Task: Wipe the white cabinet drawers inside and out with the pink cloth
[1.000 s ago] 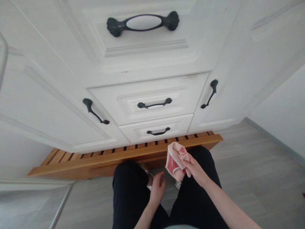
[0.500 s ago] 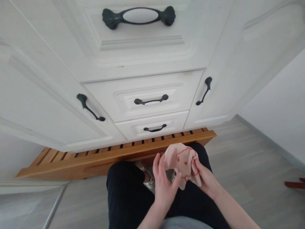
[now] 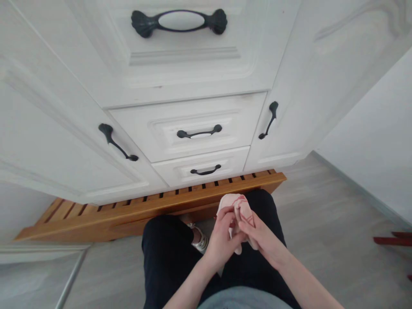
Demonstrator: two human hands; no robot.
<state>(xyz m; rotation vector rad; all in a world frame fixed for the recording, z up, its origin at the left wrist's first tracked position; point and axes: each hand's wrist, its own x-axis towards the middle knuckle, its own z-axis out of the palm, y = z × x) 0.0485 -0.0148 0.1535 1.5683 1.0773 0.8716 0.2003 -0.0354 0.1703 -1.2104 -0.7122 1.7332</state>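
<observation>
Both of my hands hold a small pink and white cloth (image 3: 237, 205) with red lines on it, low in the view above my dark trousers. My left hand (image 3: 221, 240) grips its left side with the fingers curled over the edge. My right hand (image 3: 257, 236) pinches its right side from below. The cloth is bunched between the hands, so its shape is partly hidden. Right in front of me stands a white cabinet (image 3: 180, 73) with three drawers stacked in the middle, each with a black handle, all closed.
A cabinet door with a black handle flanks the drawers on each side, left door (image 3: 48, 141) and right door (image 3: 309, 98). A slatted wooden platform (image 3: 128, 210) lies under the cabinet. Grey floor (image 3: 328, 231) spreads to the right, with a red object (image 3: 391, 240) at the right edge.
My left hand rose from near my knee and took hold of the cloth, which my right hand held alone. The cloth was spread out, then bunched between both hands.
</observation>
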